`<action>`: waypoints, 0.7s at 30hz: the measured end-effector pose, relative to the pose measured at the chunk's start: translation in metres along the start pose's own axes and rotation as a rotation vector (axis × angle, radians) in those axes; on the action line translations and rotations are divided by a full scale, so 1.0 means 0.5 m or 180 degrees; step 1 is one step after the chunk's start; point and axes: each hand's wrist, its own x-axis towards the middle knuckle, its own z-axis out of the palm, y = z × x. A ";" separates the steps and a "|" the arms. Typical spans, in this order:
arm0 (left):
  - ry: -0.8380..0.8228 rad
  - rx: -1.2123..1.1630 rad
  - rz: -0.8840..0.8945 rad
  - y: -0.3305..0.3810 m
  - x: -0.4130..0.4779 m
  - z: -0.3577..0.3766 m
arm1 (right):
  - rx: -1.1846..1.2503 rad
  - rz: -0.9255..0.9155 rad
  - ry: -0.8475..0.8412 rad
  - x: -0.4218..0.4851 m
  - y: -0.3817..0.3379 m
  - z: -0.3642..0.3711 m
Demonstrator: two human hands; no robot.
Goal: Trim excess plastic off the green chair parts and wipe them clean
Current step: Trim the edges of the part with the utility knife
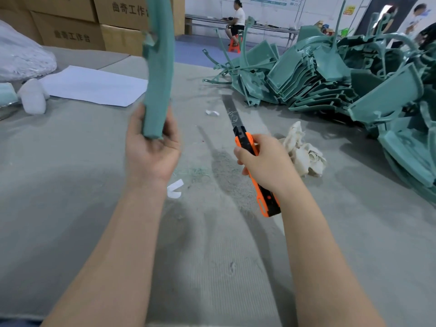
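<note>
My left hand [151, 147] grips the lower end of a long green chair part [158, 74], held upright above the table; its top runs out of view. A small tab of plastic sticks out on its left edge near the top. My right hand [264, 161] grips an orange and black utility knife [247, 143] with a long blade [233, 112] pointing away over the table. The blade is apart from the part, to its right. A crumpled cream cloth [304, 152] lies on the table just right of my right hand.
A big heap of green chair parts [342, 74] fills the right side of the grey felt-covered table [94, 185]. White paper sheet [94, 84], white plastic bag [21, 55] and cardboard boxes [70, 22] are at the left. Small white scraps [175, 188] lie between my arms. People are in the background.
</note>
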 end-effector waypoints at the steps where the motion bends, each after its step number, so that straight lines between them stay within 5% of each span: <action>1: -0.0061 0.0222 -0.0147 -0.012 -0.003 0.001 | 0.0043 -0.0011 -0.0044 -0.001 -0.003 0.006; 4: -0.0214 0.1142 -0.0584 -0.051 -0.013 0.001 | 0.0101 -0.0135 -0.0131 -0.004 -0.009 0.020; 9: -0.0282 0.1186 -0.1004 -0.071 -0.006 -0.012 | 0.0013 -0.0246 -0.0164 -0.005 -0.014 0.024; 21: -0.0011 0.1045 -0.0400 -0.040 0.020 -0.019 | -0.0291 -0.0206 -0.0712 -0.009 -0.006 0.004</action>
